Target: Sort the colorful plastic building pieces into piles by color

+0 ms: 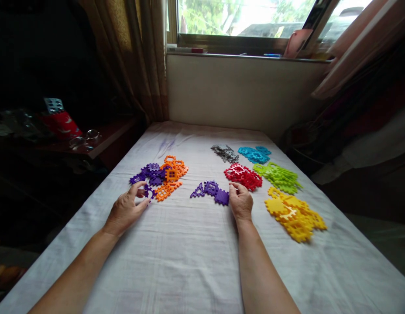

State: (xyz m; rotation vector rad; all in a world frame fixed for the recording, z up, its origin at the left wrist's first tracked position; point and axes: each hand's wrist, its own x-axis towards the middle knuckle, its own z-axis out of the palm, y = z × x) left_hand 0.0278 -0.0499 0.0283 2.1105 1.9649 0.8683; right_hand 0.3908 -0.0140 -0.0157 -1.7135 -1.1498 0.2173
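Note:
My left hand (128,207) is closed round the edge of a purple piece (150,192) with a curved cutout, between thumb and fingers. Right above it lies a pile of purple pieces (153,173), touching a pile of orange pieces (171,174). My right hand (241,200) has its fingers curled at the right edge of a flat purple square (221,197); whether it grips the square is unclear. Left of that square are a purple window piece (211,187) and a purple triangle (197,190). Red pieces (243,176) lie just beyond my right hand.
Yellow (296,216), green (279,176), blue (254,154) and grey (225,153) piles lie on the right side of the sheet-covered surface (176,261). A dark side table (114,133) at left holds eyeglasses (84,138) and a red container (63,125). A wall (235,91) stands behind.

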